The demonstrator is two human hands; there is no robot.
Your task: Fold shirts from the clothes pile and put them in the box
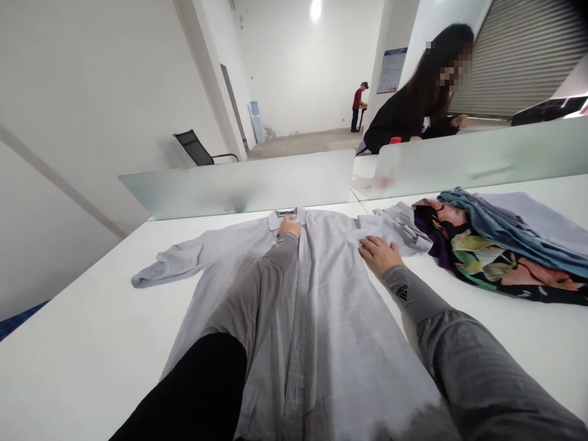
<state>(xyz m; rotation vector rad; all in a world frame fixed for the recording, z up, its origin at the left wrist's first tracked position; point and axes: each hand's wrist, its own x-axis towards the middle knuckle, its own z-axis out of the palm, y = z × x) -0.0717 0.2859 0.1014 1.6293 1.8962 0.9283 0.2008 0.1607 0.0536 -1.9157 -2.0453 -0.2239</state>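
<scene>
A light grey button-front shirt (pixel 340 294) lies spread on the white table, its collar at the far end and its hem toward me. At the collar (pixel 274 220), my left hand (pixel 290 226) is closed on the cloth near the top of the front opening; its fingertips are partly hidden. My right hand (pixel 381 254) rests palm down at the right shoulder and sleeve, fingers stretched out and apart. The left sleeve (pixel 172 263) reaches out to the side with its end folded over. The right sleeve (pixel 399 223) is bunched up beside the clothes pile.
A pile of folded clothes, with a flowered black garment (pixel 519 269) and a blue one (pixel 496 220), lies on the right. Frosted dividers (pixel 257 180) border the table's far edge. Behind them sits a person in black (pixel 399 116); an office chair (pixel 195 147) stands at left.
</scene>
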